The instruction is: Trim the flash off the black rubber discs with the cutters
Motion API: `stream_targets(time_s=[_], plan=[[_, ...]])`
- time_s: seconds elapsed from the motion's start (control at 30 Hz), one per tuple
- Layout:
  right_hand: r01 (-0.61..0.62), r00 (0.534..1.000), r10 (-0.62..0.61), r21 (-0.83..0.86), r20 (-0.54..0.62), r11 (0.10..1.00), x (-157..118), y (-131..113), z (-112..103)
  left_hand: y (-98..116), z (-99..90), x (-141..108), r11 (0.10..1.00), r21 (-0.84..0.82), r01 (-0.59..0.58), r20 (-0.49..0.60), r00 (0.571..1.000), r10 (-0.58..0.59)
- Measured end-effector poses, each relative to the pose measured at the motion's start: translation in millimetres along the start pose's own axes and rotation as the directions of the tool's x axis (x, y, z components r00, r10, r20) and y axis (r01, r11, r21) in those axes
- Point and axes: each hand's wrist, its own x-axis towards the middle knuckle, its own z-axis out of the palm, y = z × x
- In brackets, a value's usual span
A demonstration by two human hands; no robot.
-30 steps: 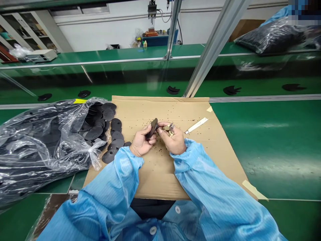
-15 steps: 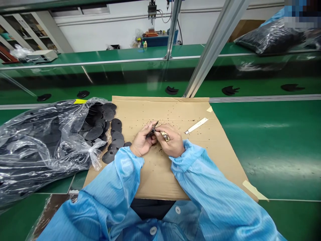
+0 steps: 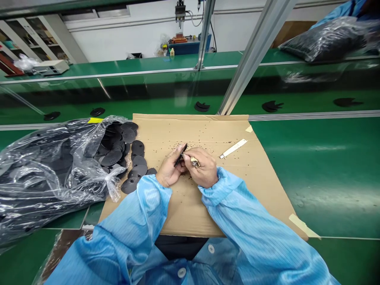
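Note:
My left hand (image 3: 168,170) pinches a thin black plastic disc (image 3: 181,154), tilted so that its edge faces up toward me. Against that disc, my right hand (image 3: 206,169) grips a small tool with a brass-coloured end (image 3: 194,162); its tip is mostly hidden between the fingers. Both hands are above a cardboard sheet (image 3: 237,198) sprinkled with tiny black scraps. To their left lie several loose black discs (image 3: 138,171), beside a clear plastic bag (image 3: 68,174) whose mouth spills more discs. A white-handled utility knife (image 3: 233,149) rests right of my right hand.
Pieces of tape (image 3: 304,226) hold the cardboard's right side to the green bench (image 3: 320,170). Beyond it, small stacks of black parts (image 3: 202,106) sit along a green strip. A metal post (image 3: 252,55) slants up behind the cardboard, and another filled bag (image 3: 323,39) lies far right.
The disc in my left hand has turned more edge-on. My right hand has shifted very slightly with the tool, staying against the disc.

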Motion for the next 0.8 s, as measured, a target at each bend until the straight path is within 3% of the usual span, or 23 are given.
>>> stream_targets(time_s=[0.1,0.27,0.5,0.7,0.8], plan=[[-0.082,0.996,0.083,0.135,-0.007,0.988,-0.4,0.5,-0.4,2.4,-1.2,0.9,0.988,-0.108,0.107,0.034,0.994,-0.104],[-0.212,0.973,0.227,0.219,-0.042,0.952,-1.6,6.1,-1.0,10.3,-0.8,0.1,0.963,-0.221,0.151,0.012,0.988,-0.152],[-0.210,0.977,0.213,0.244,0.014,0.947,-2.4,7.6,1.0,10.9,1.1,-1.4,0.955,-0.250,0.160,-0.014,0.985,-0.169],[-0.204,0.979,0.201,0.251,0.039,0.946,-2.8,7.4,0.6,8.8,0.4,-0.5,0.979,-0.163,0.121,-0.027,0.992,-0.127],[-0.235,0.972,0.230,0.263,0.051,0.936,-1.6,6.3,-2.0,5.2,0.1,1.5,0.998,-0.043,-0.049,-0.088,0.995,0.045]])
